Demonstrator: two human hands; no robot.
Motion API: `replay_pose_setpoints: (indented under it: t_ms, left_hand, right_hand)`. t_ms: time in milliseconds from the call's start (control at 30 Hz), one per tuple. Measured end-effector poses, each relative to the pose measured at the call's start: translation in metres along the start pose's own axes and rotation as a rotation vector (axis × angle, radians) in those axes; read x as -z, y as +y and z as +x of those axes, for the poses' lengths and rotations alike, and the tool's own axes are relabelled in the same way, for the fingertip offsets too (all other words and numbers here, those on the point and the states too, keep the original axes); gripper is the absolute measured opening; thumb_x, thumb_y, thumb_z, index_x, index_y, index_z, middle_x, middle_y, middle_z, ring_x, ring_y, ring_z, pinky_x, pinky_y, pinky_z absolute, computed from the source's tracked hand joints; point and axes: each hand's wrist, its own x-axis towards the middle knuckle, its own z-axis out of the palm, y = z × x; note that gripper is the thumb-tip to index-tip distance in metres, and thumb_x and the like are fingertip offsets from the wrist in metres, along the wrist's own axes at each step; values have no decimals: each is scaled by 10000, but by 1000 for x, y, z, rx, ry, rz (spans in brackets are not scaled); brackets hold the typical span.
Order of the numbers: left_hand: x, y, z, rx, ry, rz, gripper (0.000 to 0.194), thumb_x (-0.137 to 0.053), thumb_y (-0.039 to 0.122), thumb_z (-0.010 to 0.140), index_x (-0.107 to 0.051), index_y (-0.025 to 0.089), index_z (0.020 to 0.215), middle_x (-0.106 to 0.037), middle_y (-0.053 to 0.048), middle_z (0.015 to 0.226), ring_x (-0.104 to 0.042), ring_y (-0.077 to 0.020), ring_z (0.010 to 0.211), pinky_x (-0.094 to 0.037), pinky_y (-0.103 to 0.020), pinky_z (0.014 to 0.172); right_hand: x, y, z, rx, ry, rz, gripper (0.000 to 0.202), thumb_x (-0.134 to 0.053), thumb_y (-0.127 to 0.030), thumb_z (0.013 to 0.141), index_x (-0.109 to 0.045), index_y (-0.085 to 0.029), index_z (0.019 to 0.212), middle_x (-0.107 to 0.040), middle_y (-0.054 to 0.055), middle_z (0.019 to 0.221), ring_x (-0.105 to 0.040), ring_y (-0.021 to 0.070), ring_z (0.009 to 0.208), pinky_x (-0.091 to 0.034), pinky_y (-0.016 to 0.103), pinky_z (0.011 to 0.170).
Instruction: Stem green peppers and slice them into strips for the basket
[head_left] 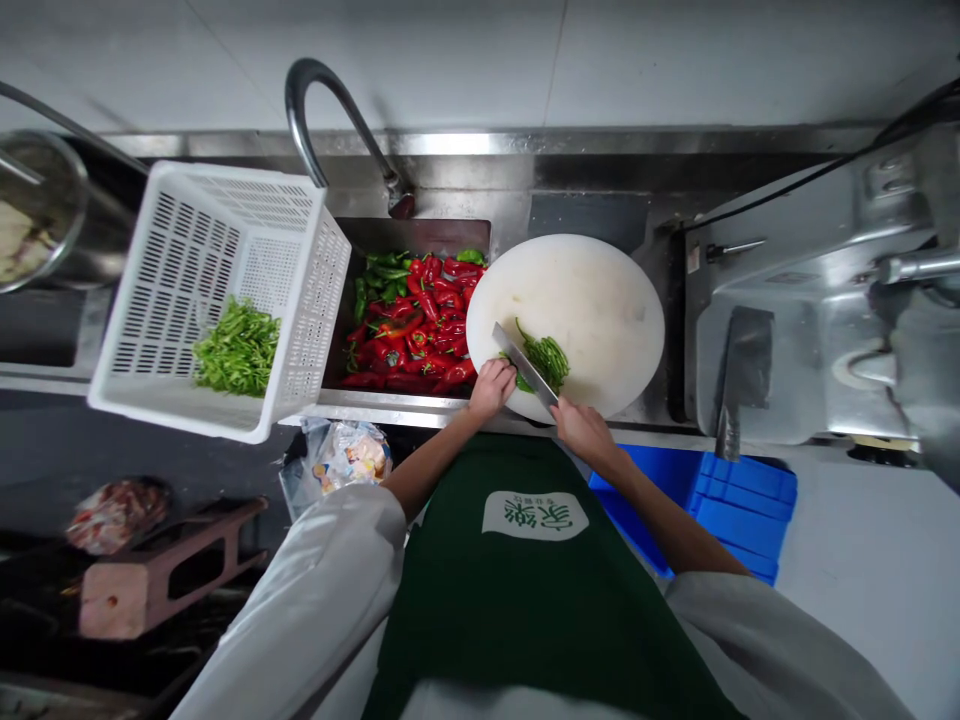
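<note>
A round white cutting board (600, 290) lies across the sink edge under both hands. My right hand (583, 430) is closed round the handle of a kitchen knife (525, 365), its blade slanting up and left across the board. Beside the blade on the left, my left hand (493, 388) has its fingers curled on green peppers; a bit of green shows at the fingertips, the rest is hidden. Thin green peppers (547, 358) lie in a small bunch on the blade's right side.
Red peppers (431, 310) and some green peppers (386, 275) fill the sink under a curved faucet (337, 90). At left a tilted white basket (150, 300) holds cut greens (238, 350). A cleaver (742, 360) rests on the machine at right. Blue crates (739, 510) stand below.
</note>
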Motion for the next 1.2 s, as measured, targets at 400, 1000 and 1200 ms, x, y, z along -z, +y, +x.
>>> replay_pose_setpoints:
  t_ms: [400, 1000, 1200]
  left_hand:
    - [-1, 0, -1, -25, 51, -29, 230, -414, 237, 996, -627, 153, 1009, -618, -116, 1028, -564, -224, 1014, -509, -415, 907]
    - [7, -3, -7, -28, -35, -86, 247, -394, 230, 996, -628, 154, 1019, -630, -132, 1078, -580, -234, 1053, -515, -463, 944]
    - [8, -1, -6, -16, -54, -85, 254, -392, 226, 1000, -636, 155, 1010, -628, -123, 1056, -580, -221, 1021, -510, -440, 936]
  right_hand:
    - [7, -9, -1, -3, 8, 26, 324, -299, -273, 1028, -555, -116, 1150, -724, 172, 985, -698, 260, 943, -436, 291, 751]
    - [12, -15, -12, 0, -8, 18, 345, -274, -272, 1029, -545, -114, 1173, -722, 180, 945, -702, 270, 917, -450, 307, 755]
    - [4, -27, 2, -3, 2, 58, 331, -289, -246, 1026, -540, -94, 1179, -711, 193, 1013, -693, 254, 956, -444, 293, 774]
